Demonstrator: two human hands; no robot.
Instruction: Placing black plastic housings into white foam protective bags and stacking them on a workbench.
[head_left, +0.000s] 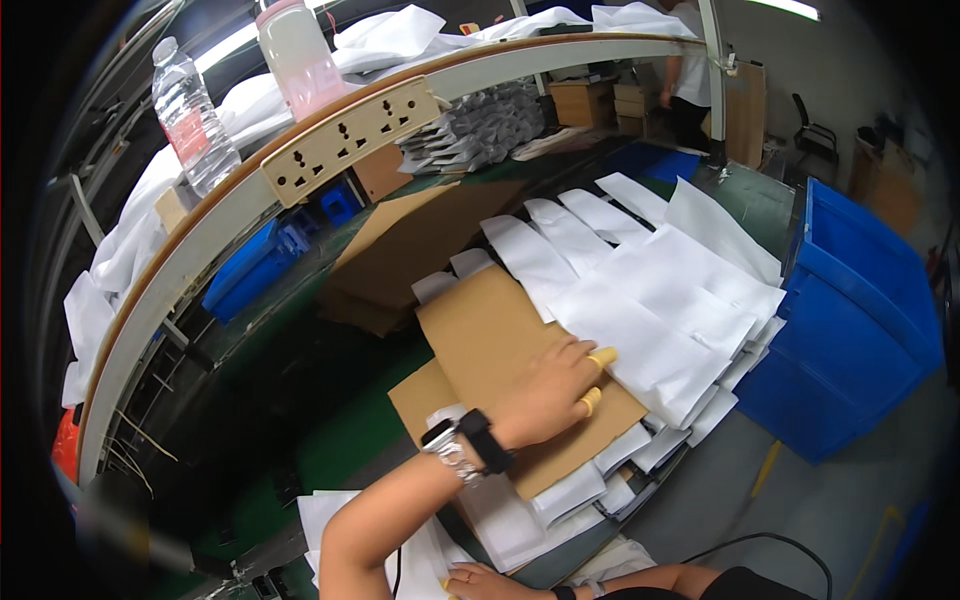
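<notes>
My left hand (550,395) lies palm down on a brown cardboard sheet (480,320), near the edge beside a stack of white bags. Yellow covers sit on two of its fingers, which are spread apart; a watch and a black band are on the wrist. The white bags (660,310) lie in overlapping layers to the right of the cardboard, and more stick out beneath it. At the lower edge my right hand (490,583) is closed on a white bag (350,530) in a nearer pile. Only part of that hand shows, with one yellow finger cover.
A blue bin (850,320) stands right of the table. Across the back left runs a shelf with a socket strip (350,140), a clear bottle (190,120) and a jar (297,60). Beneath are grey packets (480,130) and a blue tray (245,270). Another person (690,85) stands far back.
</notes>
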